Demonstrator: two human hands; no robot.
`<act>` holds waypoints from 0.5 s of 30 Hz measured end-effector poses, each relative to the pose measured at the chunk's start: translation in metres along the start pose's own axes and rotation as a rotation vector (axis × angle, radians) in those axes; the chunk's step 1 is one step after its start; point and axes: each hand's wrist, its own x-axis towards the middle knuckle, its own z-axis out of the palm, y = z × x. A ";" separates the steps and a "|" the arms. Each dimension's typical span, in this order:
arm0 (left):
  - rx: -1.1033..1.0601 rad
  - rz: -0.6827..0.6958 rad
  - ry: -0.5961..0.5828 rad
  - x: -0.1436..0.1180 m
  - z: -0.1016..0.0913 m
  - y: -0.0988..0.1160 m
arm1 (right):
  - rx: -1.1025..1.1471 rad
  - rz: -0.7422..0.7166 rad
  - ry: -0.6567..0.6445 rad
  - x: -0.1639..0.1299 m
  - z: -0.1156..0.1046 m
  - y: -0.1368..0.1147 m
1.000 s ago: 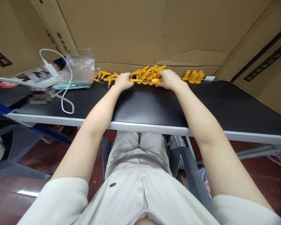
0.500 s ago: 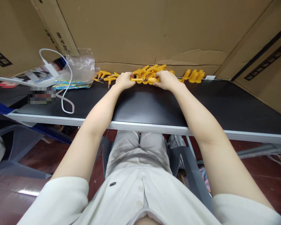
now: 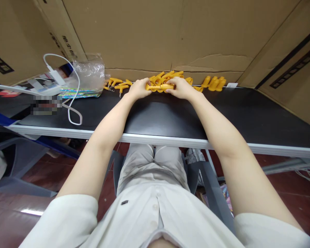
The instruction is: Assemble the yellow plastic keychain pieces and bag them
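Note:
At the back of the black table, my left hand (image 3: 140,88) pinches a yellow T-shaped corkscrew handle (image 3: 148,88) between thumb and fingers. My right hand (image 3: 181,88) is closed on a yellow hollow sleeve (image 3: 167,86), lying sideways in line with the handle. The two pieces meet between my hands; the join is too small to make out. Right behind them lies a pile of yellow sleeves (image 3: 170,74), some with round open ends facing me. Several yellow corkscrews (image 3: 121,87) with metal spirals lie left of my left hand.
Several yellow sleeves (image 3: 214,83) stand upright at the right, beside a small white piece (image 3: 231,85). A clear plastic bag (image 3: 89,74) and a white cable (image 3: 79,82) are at the left. Cardboard walls (image 3: 144,34) close off the back and sides. A metal edge (image 3: 165,138) runs along the table front.
The corkscrew handle in my left hand has shifted slightly right, towards the sleeve. The metal spiral seen between the two pieces earlier no longer shows clearly.

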 end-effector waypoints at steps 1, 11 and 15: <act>-0.001 0.003 0.004 0.001 0.001 -0.001 | 0.007 0.011 -0.007 -0.001 -0.001 -0.002; 0.027 -0.005 -0.023 -0.002 -0.002 0.002 | 0.128 0.072 0.003 -0.003 -0.004 -0.006; 0.024 -0.009 -0.022 -0.002 -0.003 0.000 | 0.224 0.085 0.013 -0.001 -0.003 0.000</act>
